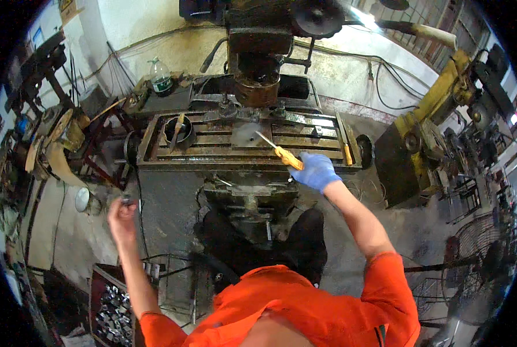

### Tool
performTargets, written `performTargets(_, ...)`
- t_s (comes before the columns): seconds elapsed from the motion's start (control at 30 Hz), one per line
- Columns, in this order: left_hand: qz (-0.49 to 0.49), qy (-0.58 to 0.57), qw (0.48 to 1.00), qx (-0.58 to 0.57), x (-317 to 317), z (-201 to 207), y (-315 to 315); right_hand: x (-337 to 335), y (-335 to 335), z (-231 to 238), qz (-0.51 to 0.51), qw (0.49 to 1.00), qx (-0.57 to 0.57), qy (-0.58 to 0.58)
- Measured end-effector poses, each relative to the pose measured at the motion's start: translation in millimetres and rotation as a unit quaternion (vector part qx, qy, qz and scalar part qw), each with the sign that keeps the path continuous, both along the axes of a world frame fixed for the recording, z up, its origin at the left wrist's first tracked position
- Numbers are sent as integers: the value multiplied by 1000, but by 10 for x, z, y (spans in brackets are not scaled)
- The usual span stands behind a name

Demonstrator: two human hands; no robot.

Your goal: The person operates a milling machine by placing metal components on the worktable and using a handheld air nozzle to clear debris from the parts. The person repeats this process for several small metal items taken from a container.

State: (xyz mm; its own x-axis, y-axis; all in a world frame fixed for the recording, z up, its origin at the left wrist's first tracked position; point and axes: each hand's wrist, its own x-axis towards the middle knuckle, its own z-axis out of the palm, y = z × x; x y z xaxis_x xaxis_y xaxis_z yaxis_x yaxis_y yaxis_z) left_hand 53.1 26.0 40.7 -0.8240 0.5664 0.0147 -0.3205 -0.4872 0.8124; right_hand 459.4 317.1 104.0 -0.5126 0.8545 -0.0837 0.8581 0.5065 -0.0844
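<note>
Blue-gloved, the right hand [316, 172] wraps firmly round a yellow-handled tool [288, 158], its tip near a blurred grey disc [243, 137] over the slotted desk [212, 146]. The bare left hand [122, 217], well apart, pinches a small dark piece [125, 200]. Best keep fingers back; the disc may be spinning.

Dim indoor light, lamp [364, 19] glaring at upper right, lit wall [137, 20], shadowed machine [257, 40], left hand [122, 215] slightly blurred, fisheye-bent edges, black corners
</note>
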Motion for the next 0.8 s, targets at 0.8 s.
performTargets(0.8, -285, 194, 920, -187, 1376, 72, 2043, 343, -302, 117, 202, 964, -168, 31)
